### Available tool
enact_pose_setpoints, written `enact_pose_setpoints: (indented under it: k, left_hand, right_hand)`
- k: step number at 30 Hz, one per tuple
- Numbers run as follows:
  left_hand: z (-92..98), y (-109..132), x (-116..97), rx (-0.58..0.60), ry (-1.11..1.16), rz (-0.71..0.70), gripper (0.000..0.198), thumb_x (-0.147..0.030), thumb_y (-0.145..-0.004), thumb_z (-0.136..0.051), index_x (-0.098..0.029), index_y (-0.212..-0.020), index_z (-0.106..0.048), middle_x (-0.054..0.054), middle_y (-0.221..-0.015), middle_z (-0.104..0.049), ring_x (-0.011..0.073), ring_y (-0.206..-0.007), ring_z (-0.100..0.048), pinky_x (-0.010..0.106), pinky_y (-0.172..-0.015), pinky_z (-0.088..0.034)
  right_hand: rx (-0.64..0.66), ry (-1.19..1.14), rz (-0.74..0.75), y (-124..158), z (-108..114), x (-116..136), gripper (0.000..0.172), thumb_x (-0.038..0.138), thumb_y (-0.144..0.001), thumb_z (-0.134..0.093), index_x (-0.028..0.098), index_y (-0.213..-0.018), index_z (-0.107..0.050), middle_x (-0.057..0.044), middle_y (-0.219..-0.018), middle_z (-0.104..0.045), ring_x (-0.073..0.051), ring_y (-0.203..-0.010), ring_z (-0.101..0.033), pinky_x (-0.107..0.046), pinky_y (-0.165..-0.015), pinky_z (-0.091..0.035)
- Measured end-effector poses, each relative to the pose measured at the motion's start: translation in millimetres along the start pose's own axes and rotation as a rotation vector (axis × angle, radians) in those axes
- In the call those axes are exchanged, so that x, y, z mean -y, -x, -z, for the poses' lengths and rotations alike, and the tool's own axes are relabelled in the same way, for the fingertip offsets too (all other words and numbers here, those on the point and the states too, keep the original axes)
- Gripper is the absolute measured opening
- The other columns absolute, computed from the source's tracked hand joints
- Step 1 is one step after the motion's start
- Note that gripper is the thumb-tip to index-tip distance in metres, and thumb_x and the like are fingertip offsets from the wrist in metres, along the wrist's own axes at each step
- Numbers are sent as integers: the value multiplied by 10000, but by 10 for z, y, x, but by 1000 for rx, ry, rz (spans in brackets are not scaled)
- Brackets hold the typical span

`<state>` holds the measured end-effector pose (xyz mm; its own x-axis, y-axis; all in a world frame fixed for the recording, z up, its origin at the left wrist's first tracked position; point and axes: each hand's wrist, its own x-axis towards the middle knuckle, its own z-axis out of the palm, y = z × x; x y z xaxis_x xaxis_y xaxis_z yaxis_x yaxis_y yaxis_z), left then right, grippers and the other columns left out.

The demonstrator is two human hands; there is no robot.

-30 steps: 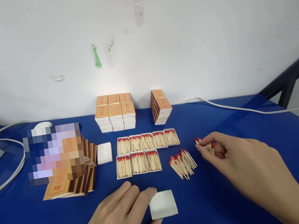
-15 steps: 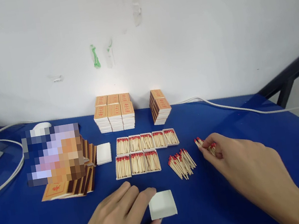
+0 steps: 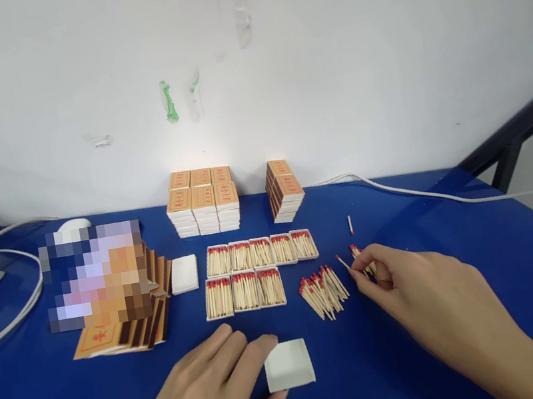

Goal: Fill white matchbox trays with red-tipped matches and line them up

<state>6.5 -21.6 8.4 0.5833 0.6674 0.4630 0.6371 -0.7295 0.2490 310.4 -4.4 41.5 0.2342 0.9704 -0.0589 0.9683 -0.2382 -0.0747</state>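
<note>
An empty white matchbox tray (image 3: 289,364) is gripped along its left side by my left hand (image 3: 215,386), thumb below and index finger above. Between the thumb and index finger of my right hand (image 3: 424,302) is a match (image 3: 342,261), its red head pointing up and left. Other matches (image 3: 356,253) lie partly hidden behind those fingers. To their left spreads a loose pile of red-headed matches (image 3: 324,291). One lone match (image 3: 350,224) lies farther back. Two rows of trays filled with matches (image 3: 245,292) stand beyond my left hand.
Stacked orange matchboxes (image 3: 203,199) stand by the wall, with a narrower matchbox stack (image 3: 285,188) to their right. At left lie flat matchbox sleeves (image 3: 101,337), partly blurred, beside white trays (image 3: 184,274). A white cable (image 3: 413,200) crosses the blue table (image 3: 452,224).
My right hand has shifted slightly, and a single match now sticks out from its fingertips. A lone match now shows behind the hand. My left hand keeps its hold on the tray.
</note>
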Motion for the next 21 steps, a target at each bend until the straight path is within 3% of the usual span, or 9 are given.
enact_pose_setpoints:
  k: [7, 12, 15, 18, 21]
  left_hand:
    - [45, -4, 43, 41, -27, -84, 355, -423, -1247, -346, -247, -1320, -645, 11, -1046, -862, 198, -917, -862, 314, -924, -711]
    - [48, -7, 29, 46, -59, -81, 367, -457, -1254, -337, -253, -1321, -634, 2, -1055, -871, 192, -931, -868, 312, -952, -706]
    - [58, -14, 21, 61, -58, -87, 373, -458, -1254, -335, -248, -1337, -632, 4, -1066, -873, 191, -940, -869, 319, -983, -701]
    - [71, -24, 14, 77, -59, -91, 357, -437, -1253, -346, -242, -1350, -628, 5, -1088, -874, 197, -975, -870, 332, -998, -700]
    - [82, -35, 18, 68, -51, -89, 348, -421, -1254, -338, -239, -1331, -625, 12, -1068, -870, 207, -955, -867, 328, -912, -719]
  right_hand:
    - [-29, -313, 156, 49, -30, -88, 310, 552, -1005, -622, 301, -857, -727, 36, -575, -551, -181, -505, -529, -311, -506, -356]
    - [41, -399, 193, 42, 17, -99, 439, 668, -1034, -607, 297, -843, -743, 20, -592, -583, -185, -535, -526, -325, -525, -375]
    - [-89, -350, 43, -61, 42, -156, 492, 742, -1016, -574, 304, -894, -762, 17, -605, -601, -198, -543, -545, -338, -543, -380]
    - [-247, -254, -56, -257, 17, -287, 395, 642, -1020, -595, 293, -981, -775, -8, -715, -686, -223, -617, -624, -347, -584, -390]
    - [-281, -175, 129, -510, -25, -463, 392, 565, -1057, -558, 278, -1168, -800, -65, -942, -732, -247, -751, -667, -367, -654, -430]
